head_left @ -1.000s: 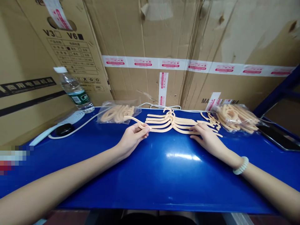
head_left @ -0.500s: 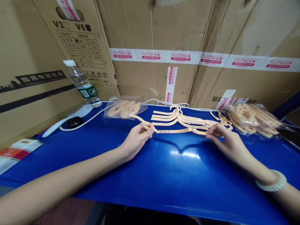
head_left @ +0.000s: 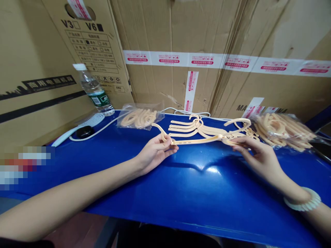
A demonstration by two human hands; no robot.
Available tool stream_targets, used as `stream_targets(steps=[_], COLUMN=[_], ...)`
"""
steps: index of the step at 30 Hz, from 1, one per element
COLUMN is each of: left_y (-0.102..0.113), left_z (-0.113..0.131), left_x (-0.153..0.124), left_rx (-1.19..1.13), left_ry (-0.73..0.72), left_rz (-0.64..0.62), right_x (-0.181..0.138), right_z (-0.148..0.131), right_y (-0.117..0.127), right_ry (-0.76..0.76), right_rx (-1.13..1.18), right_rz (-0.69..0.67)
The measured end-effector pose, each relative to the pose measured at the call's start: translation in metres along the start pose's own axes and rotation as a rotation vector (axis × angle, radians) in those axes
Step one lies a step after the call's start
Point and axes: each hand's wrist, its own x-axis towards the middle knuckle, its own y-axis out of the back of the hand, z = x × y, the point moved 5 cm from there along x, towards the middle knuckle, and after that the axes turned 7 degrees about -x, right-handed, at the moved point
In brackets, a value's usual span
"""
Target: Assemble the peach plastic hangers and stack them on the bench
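A beige plastic clothes hanger [head_left: 198,140] is stretched between my two hands, just above the blue table. My left hand [head_left: 156,155] pinches its left end together with a curved beige piece [head_left: 157,127] that sticks up past the fingers. Whether the two are joined is hidden by my fingertips. On the other side, my right hand [head_left: 258,155] grips the right arm of the hanger between thumb and fingers. The hanger's hook [head_left: 244,121] stands up near that hand. Directly behind lies a stack of similar beige hangers [head_left: 183,130], hooks overlapping.
Plastic bags of beige parts lie at back left [head_left: 139,117] and back right [head_left: 283,129]. A water bottle [head_left: 99,100], a pale blue brush [head_left: 67,135] and a black mouse-like object [head_left: 84,132] sit at left. A white cable [head_left: 111,123] runs behind. Cardboard boxes [head_left: 168,86] wall the back.
The hanger in my hands has turned, so its hook now rises near my right hand. Its bar is tilted slightly up to the right. The view has shifted a little.
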Motion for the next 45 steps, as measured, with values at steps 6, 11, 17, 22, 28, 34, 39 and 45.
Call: stream_targets(steps=[6, 11, 17, 22, 28, 34, 39, 45], left_y=[-0.003, -0.003, -0.001, -0.002, 0.001, 0.007, 0.008, 0.008], left_z=[0.005, 0.0, -0.001, 0.001, 0.002, 0.0, 0.002, 0.005], left_x=[-0.004, -0.005, -0.002, -0.005, -0.004, -0.002, -0.004, 0.0], left_rx=[-0.057, -0.016, -0.028, -0.081, -0.095, -0.004, 0.019, -0.026], left_ry=[0.005, 0.049, 0.006, 0.023, 0.005, -0.072, -0.153, -0.196], left_rz=[-0.026, -0.022, 0.032, 0.133, 0.168, 0.192, 0.25, 0.22], right_x=[-0.001, -0.001, -0.002, -0.003, -0.005, -0.007, -0.008, -0.007], right_z=[-0.002, -0.006, -0.013, -0.013, -0.016, -0.022, -0.031, -0.034], right_y=[-0.005, -0.004, -0.003, -0.006, -0.007, -0.007, -0.009, -0.007], right_ry=[0.038, 0.046, 0.074, 0.069, 0.13, 0.167, 0.185, 0.112], right_rx=[0.004, 0.0, -0.038, -0.042, -0.052, -0.057, -0.043, -0.028], right_rz=[-0.012, -0.019, 0.0, -0.011, -0.001, -0.025, -0.07, -0.059])
